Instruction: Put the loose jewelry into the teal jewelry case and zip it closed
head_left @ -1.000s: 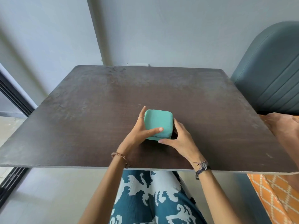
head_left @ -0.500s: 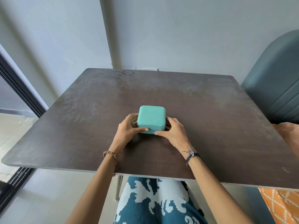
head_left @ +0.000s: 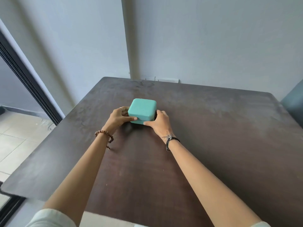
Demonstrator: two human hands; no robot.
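Since the earlier frame: arms now stretched out much further, teal jewelry case (head_left: 142,110) sits farther from the near table edge, and the view has tipped up so more wall shows. Both hands were on the case then and are on it now.

Case: lid down, resting flat on the dark wooden table (head_left: 213,145), roughly mid-table and left of centre. Zipper seam visible along the near side; can't tell if it's fully zipped. No loose jewelry visible on the tabletop.

Left hand (head_left: 119,116): wrapped round the case's left side, thumb pressed along the near face by the seam, fingers curled behind the left edge. Ring on one finger.

Right hand (head_left: 159,122): cupped round the right near corner, thumb on the near face low down, fingers curled against the right side.

Left wrist has a brown beaded bracelet (head_left: 105,136), right wrist a dark cord bracelet (head_left: 171,141).

Beyond: grey wall (head_left: 213,38) behind the table, dark door frame (head_left: 29,82) and tiled floor (head_left: 14,138) at left, sliver of teal chair (head_left: 295,102) at right.
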